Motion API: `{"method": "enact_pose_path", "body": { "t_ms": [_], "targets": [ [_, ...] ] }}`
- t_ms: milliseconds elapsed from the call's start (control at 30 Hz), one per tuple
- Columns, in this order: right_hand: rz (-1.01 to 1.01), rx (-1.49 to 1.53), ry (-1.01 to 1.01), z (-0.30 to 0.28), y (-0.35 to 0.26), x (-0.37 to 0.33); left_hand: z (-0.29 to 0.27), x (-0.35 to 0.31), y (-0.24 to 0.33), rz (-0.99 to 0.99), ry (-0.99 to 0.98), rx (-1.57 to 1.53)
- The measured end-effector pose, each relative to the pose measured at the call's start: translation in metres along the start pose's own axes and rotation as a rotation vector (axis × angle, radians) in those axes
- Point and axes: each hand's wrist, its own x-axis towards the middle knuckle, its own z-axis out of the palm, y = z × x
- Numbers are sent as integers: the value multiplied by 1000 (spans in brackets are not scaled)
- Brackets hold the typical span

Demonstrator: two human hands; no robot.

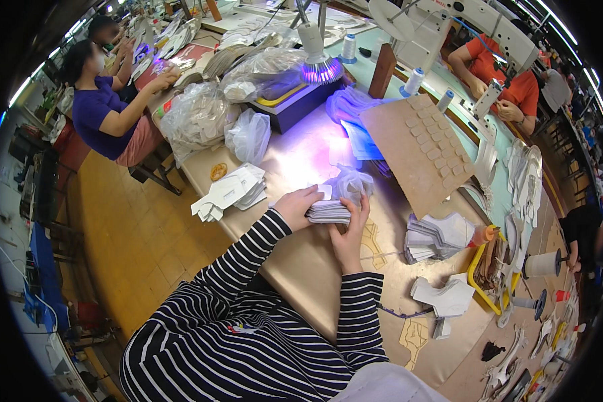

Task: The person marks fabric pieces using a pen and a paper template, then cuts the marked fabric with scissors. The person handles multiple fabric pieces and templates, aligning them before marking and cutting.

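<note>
Between my two hands is a thick stack of flat white cut pieces (328, 213), just above or on the tan tabletop (295, 251). My left hand (297, 206) grips its left side with the fingers over the far edge. My right hand (350, 234) is closed round the right side, thumb near the front and fingers pointing up. Just behind lies a crumpled clear plastic bag (352, 182). A piece of white material (325, 191) shows beyond my left fingertips. To the left rests a fanned pile of white pieces (231, 192).
A lit lamp (321, 70) hangs over the table. A brown board with small pads (419, 151) leans at right, near stacked grey-white pieces (435, 236) and a yellow tray (479, 281). Bagged pieces (197, 114) lie far left. Co-workers sit left (104, 110) and right (516, 87).
</note>
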Motion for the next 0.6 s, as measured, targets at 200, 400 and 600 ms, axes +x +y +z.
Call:
{"method": "enact_pose_path", "body": {
  "t_ms": [200,400,600],
  "targets": [
    [3,-81,31,-1,-1,-4,-20,5,5,-107,-246,89],
    [5,50,41,1,10,-3,-50,35,6,64,-390,-573],
    [44,276,-17,4,15,1,-32,90,0,224,-100,-347]
  ]
}}
